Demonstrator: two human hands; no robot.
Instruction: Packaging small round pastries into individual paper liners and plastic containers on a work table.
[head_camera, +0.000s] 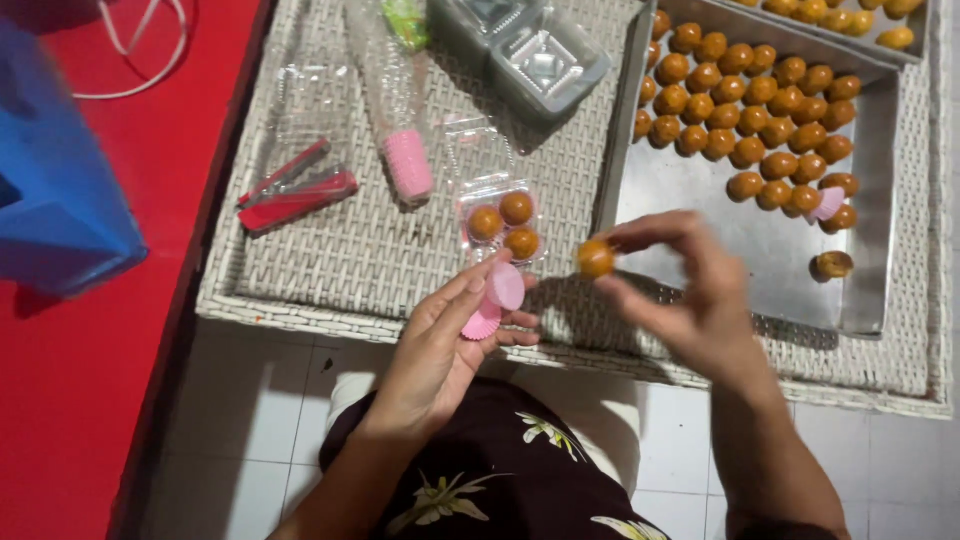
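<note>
My right hand (690, 290) pinches one round golden-brown pastry ball (595, 259) between thumb and fingers, just off the near left corner of the metal baking tray (760, 250). My left hand (440, 340) holds pink paper cups (495, 300) at its fingertips, a little left of the ball. Behind them a clear plastic clamshell box (500, 215) lies open with three pastry balls in pink cups. Several rows of pastry balls (745, 110) fill the far part of the tray.
A white woven mat (350, 260) covers the work surface. On it lie a clear sleeve of stacked pink cups (408, 160), a red stapler (295, 195) and empty clear boxes (530, 50). A blue object (50, 200) stands on a red floor at left. A second tray (830, 20) sits far right.
</note>
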